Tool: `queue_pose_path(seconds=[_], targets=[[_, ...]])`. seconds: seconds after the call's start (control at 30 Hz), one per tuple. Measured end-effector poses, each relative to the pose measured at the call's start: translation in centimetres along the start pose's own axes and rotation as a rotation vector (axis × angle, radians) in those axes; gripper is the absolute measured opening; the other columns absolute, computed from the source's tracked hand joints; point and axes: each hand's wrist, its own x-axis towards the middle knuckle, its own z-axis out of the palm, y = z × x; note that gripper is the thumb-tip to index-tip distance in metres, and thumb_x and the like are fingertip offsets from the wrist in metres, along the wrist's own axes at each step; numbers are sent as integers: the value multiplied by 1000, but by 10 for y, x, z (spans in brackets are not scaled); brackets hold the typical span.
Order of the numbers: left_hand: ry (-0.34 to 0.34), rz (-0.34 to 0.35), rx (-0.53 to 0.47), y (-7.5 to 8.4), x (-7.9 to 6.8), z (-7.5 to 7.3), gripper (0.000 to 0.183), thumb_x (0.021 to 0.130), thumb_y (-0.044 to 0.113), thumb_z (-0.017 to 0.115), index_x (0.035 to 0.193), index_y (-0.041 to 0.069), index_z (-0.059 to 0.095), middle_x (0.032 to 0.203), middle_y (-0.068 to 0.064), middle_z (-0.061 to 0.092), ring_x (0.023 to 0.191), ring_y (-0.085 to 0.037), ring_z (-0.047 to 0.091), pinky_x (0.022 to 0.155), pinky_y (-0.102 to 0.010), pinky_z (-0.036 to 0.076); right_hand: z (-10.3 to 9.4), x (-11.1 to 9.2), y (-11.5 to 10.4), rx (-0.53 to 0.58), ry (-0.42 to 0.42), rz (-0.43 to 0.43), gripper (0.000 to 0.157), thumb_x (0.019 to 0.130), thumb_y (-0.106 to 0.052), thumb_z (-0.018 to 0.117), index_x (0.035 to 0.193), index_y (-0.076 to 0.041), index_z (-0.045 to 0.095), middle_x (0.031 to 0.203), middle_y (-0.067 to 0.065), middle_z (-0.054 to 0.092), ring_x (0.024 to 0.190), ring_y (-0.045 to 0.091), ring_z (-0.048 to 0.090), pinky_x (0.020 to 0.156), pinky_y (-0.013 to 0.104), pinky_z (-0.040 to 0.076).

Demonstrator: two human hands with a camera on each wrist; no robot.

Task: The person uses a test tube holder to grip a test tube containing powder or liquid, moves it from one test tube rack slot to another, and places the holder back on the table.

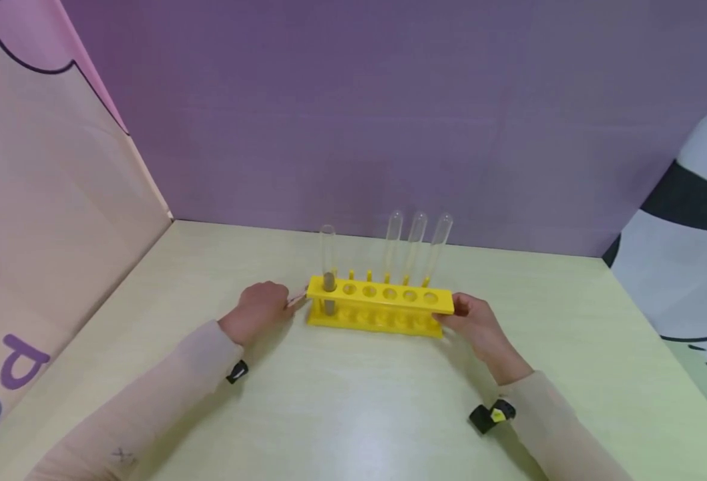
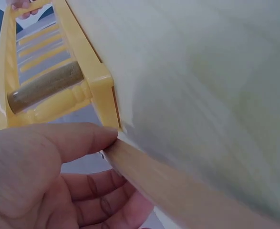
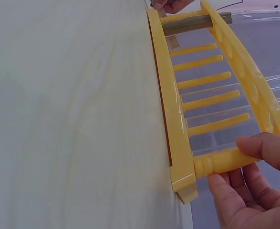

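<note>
- Yellow plastic test-tube rack (image 1: 380, 302): on the pale wood-grain table (image 1: 353, 401), around mid-frame in the head view, long side running left to right. Top plate has six round holes; a row of upright yellow pegs (image 1: 351, 274) shows behind it.
- Clear glass tube with grey-brown contents (image 1: 329, 282): upright in the leftmost hole. Contents fill the lower part, upper part clear.
- Three clear round-ended glass tubes (image 1: 416, 230): on the three right-hand pegs, rounded ends up, tilted a bit right.
- Left hand (image 1: 262, 302): just left of the rack, left of centre in the head view. Thumb and fingers in a narrow pinch on a thin flat tan strip (image 2: 178, 191); strip runs to lower right of the left wrist view. Thumb tip is right by the rack's base corner; can't tell if it touches. Can't tell what the strip is.
- Right hand (image 1: 476, 322): at the rack's right end, right of centre. Grips the turned yellow end post (image 3: 223, 161), thumb on one side, fingers on the other, lower right of the right wrist view.
- Surroundings: purple backdrop (image 1: 389, 133) across the top; pale printed panel (image 1: 59, 200) at left.
</note>
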Motion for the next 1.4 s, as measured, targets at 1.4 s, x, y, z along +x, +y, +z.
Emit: queue_pose_path(seconds=[1.4], targets=[[434, 141, -46, -22, -28, -58, 20, 96, 17, 53, 95, -3, 49, 67, -11, 53, 53, -24, 51, 47, -39, 42, -1, 2, -1, -29, 10, 32, 25, 83, -2, 68, 103, 9, 57, 89, -5, 62, 80, 10, 54, 70, 19, 48]])
